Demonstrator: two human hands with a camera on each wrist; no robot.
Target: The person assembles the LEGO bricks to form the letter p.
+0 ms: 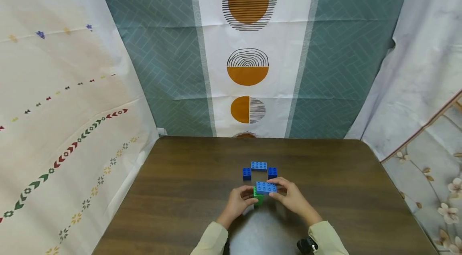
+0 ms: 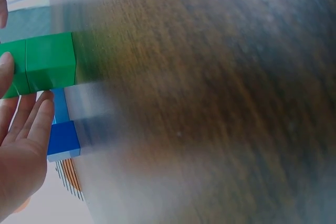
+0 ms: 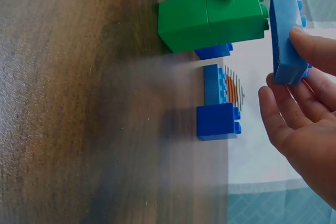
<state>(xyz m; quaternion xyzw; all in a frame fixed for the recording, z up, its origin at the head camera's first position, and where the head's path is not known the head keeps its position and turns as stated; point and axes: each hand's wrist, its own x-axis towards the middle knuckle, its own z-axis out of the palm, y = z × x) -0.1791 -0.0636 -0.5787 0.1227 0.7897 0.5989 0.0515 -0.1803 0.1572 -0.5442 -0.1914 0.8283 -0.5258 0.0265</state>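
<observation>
My left hand [image 1: 237, 203] grips a stack of two green toy bricks [image 3: 210, 17], fingers on one side and thumb on the other. Between the thumb and fingers of my right hand [image 1: 293, 199] is a light blue eight-stud brick [image 1: 266, 187]. In the right wrist view this brick lies just above the green studs, with a narrow gap between them. The left wrist view shows the green stack but not the held blue brick.
Beyond the hands, a second light blue brick [image 1: 259, 166] stands on the brown table [image 1: 187, 191]. A dark blue brick [image 1: 246, 174] is near its left end, another dark blue brick [image 1: 272, 172] near its right. Patterned cloth [image 1: 169, 58] hangs behind the table.
</observation>
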